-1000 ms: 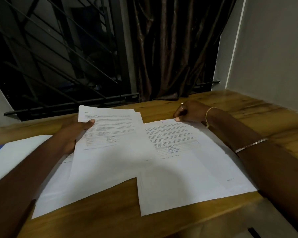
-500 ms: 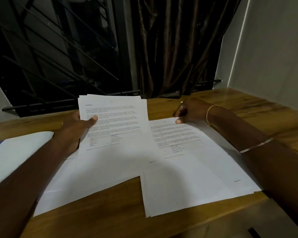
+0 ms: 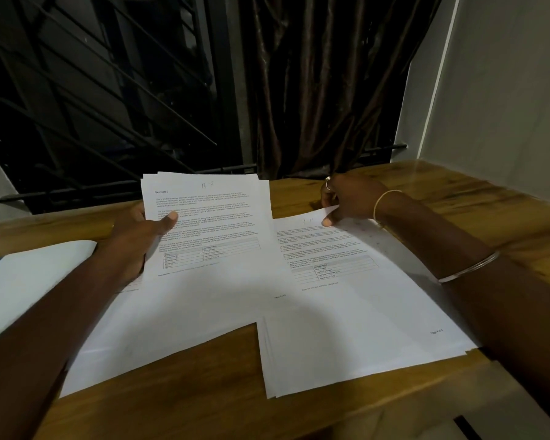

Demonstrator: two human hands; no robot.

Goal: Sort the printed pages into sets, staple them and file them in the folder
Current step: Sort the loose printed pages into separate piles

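L hand (image 3: 133, 238) grips pages (image 3: 210, 214), R hand (image 3: 351, 198) sheet (image 3: 356, 300)

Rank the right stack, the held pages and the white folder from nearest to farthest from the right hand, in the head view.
1. The right stack: the right hand pinches its top corner.
2. The held pages: centre, in the left hand.
3. The white folder: far left.

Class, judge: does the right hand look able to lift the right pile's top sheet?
Probably yes: the right hand pinches the top sheet at its far corner; the left hand holds other pages beside it.
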